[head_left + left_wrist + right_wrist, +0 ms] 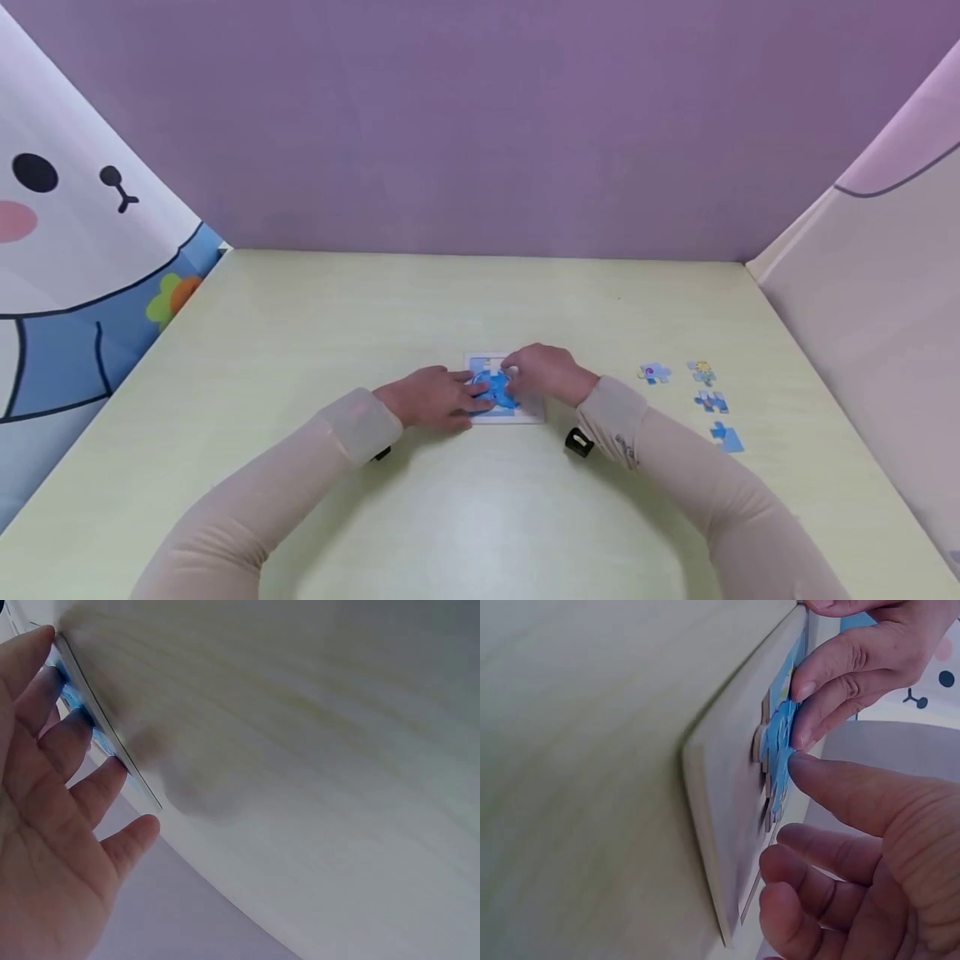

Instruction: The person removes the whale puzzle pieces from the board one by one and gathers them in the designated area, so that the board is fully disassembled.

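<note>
A small puzzle board (pixel 531 419) with a pale frame lies mid-table, with joined blue puzzle pieces (pixel 495 388) partly filling it. In the right wrist view, the blue pieces (pixel 778 746) stand slightly proud of the bare part of the board (pixel 724 795). My left hand (pixel 438 398) rests on the board's left side, its spread fingers over the pieces. From the right, my right hand (pixel 546 372) touches the pieces' edge with its thumb (pixel 840 784). Its other fingers bend loosely beside the board, apart from the thumb. The hands hide part of the picture.
Several loose pieces lie right of the board: one with a purple swirl (pixel 655 372), one with a yellow flower (pixel 702 372), a blue and white one (pixel 711 402) and a blue one (pixel 727 437). A purple wall (pixel 480 125) borders the table's back.
</note>
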Tool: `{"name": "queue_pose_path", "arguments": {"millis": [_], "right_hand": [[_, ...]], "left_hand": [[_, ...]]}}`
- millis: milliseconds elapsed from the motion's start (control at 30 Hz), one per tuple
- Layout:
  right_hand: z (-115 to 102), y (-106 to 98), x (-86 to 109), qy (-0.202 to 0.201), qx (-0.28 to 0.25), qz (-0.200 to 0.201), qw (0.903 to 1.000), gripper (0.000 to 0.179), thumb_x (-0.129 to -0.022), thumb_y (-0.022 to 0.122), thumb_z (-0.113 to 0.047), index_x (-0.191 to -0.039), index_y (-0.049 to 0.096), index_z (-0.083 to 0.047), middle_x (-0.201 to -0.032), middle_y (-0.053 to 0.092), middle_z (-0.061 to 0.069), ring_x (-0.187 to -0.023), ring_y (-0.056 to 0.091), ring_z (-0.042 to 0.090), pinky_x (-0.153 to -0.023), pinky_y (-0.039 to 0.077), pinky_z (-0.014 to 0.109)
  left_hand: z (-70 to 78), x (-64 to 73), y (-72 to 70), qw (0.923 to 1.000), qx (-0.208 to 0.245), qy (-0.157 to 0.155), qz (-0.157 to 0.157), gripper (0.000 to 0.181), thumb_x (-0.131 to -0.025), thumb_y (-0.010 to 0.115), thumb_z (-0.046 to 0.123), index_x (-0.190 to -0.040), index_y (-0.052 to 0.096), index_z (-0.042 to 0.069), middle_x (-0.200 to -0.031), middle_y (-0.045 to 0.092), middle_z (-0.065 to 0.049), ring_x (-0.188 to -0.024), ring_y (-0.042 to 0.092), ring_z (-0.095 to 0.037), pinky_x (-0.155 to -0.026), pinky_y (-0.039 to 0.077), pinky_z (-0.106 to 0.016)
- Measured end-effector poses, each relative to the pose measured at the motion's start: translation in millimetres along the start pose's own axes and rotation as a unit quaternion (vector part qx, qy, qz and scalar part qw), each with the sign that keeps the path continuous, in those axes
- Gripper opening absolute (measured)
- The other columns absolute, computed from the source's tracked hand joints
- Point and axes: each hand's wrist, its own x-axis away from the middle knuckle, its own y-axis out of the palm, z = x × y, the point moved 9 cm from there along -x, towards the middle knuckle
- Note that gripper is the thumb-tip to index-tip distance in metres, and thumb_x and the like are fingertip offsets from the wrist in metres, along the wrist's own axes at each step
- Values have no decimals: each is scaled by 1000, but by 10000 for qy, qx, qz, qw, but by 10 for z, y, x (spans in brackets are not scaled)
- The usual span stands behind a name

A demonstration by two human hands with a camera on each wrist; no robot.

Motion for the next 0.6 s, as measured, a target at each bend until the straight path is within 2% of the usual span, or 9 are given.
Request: {"name": "queue_pose_path", "arguments": {"millis": [433, 600], "right_hand": [[-82, 4, -35, -167, 208, 8, 9996, 44, -89, 69, -28, -129, 62, -13, -129, 61, 5, -120, 54, 25, -91, 47, 46], [-58, 28, -41, -114, 194, -7, 9997, 43, -89, 69, -28, -129, 62, -13, -129, 61, 4, -120, 54, 24, -92, 46, 45]], "left_hand": [[-30, 38, 32, 9996, 249, 68, 143, 46, -99, 53, 32, -143, 47, 21, -149, 40, -4, -137, 36, -30, -101, 41, -49], [-23, 37, 23, 9994, 312, 82, 155, 46, -98, 53, 31, -143, 48, 20, -149, 40, -4, -137, 36, -30, -100, 41, -49]]}}
